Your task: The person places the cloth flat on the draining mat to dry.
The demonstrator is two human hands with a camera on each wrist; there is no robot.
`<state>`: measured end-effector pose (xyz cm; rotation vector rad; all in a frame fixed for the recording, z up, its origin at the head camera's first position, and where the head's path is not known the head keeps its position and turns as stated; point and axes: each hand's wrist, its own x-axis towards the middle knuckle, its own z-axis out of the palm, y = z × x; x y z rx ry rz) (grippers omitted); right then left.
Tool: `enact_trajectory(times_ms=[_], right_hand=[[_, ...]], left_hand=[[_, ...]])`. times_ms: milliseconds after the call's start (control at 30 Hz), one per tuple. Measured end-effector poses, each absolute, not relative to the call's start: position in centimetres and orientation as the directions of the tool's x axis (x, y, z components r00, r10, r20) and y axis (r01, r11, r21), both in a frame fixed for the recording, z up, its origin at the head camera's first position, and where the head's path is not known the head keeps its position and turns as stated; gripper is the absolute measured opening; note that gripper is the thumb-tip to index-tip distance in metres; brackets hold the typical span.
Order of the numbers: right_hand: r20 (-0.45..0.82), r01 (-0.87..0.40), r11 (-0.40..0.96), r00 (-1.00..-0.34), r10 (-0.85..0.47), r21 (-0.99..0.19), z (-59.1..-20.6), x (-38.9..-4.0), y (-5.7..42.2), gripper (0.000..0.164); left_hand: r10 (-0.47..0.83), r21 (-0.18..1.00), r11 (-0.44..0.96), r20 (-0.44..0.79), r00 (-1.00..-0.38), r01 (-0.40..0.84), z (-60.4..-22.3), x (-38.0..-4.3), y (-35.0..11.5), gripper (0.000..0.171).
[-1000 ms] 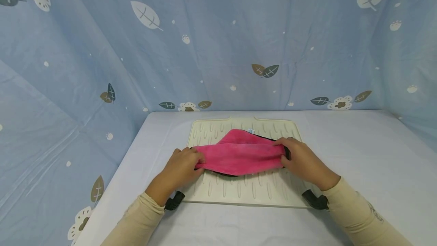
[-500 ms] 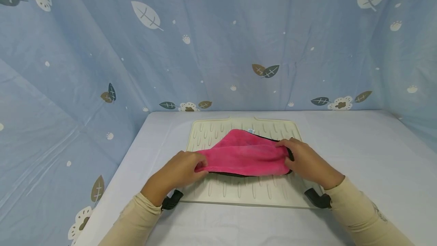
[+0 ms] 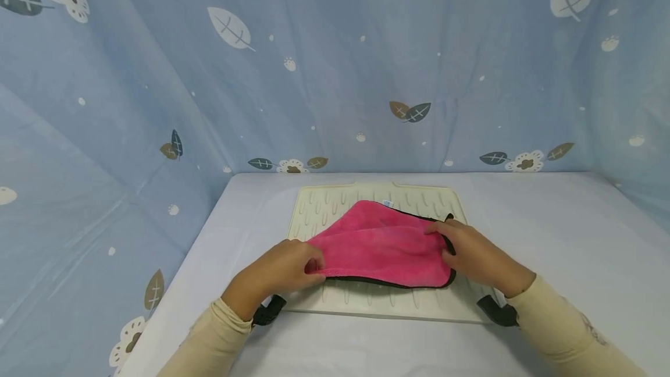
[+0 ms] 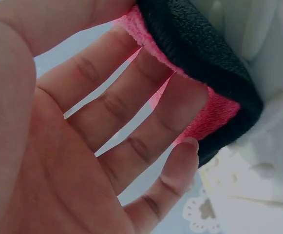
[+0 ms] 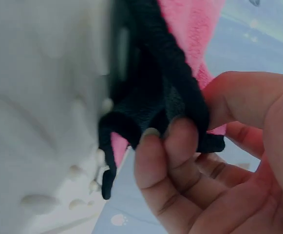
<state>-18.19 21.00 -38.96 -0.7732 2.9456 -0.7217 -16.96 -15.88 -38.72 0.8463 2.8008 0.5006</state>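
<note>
A pink plush cloth [image 3: 384, 255] with black edging and a dark grey underside is spread between both hands above a cream ridged mat [image 3: 361, 306]. My left hand [image 3: 285, 266] pinches its left end between thumb and fingers; in the left wrist view the pink side of the cloth [image 4: 212, 117] lies behind the fingers. On the opposite end, my right hand [image 3: 476, 255] pinches the black edge, thumb on the pink face and fingertips on the dark underside [image 5: 153, 97]. The far part of the cloth rises to a rounded point, with a small white tag [image 3: 387, 203] at its edge.
The mat lies on a white-covered table [image 3: 549, 237]. A blue curtain [image 3: 335, 74] with leaf and flower prints hangs behind and along the left side. Black wrist cameras [image 3: 497, 311] sit under both wrists.
The cloth's near edge has come lower and toward me, so more of its pink face shows. Both hands have moved slightly nearer and keep their pinch. The head view has shifted a little.
</note>
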Motion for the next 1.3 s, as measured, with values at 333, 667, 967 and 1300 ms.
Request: enact_trajectory(times_ms=[333, 667, 967, 1300], right_hand=[[0.124, -0.492, 0.766, -0.864, -0.488, -0.415, -39.7, -17.6, 21.6, 0.045], [0.075, -0.482, 0.761, -0.861, -0.503, -0.433, -39.6, -17.3, 22.0, 0.048], [0.036, -0.469, 0.773, -0.863, -0.504, -0.426, -40.0, -17.1, 22.0, 0.048], [-0.017, -0.472, 0.781, -0.852, -0.524, -0.410, -40.3, -17.1, 22.1, 0.052]], left_hand=[[0.599, 0.387, 0.760, -0.104, -0.794, 0.522, -38.1, -16.2, -15.2, 0.007], [0.608, 0.354, 0.767, -0.137, -0.782, 0.535, -38.1, -15.7, -15.1, 0.011], [0.612, 0.374, 0.762, -0.149, -0.776, 0.529, -38.1, -15.9, -15.0, 0.009], [0.602, 0.409, 0.760, -0.151, -0.784, 0.504, -38.3, -15.9, -14.9, 0.014]])
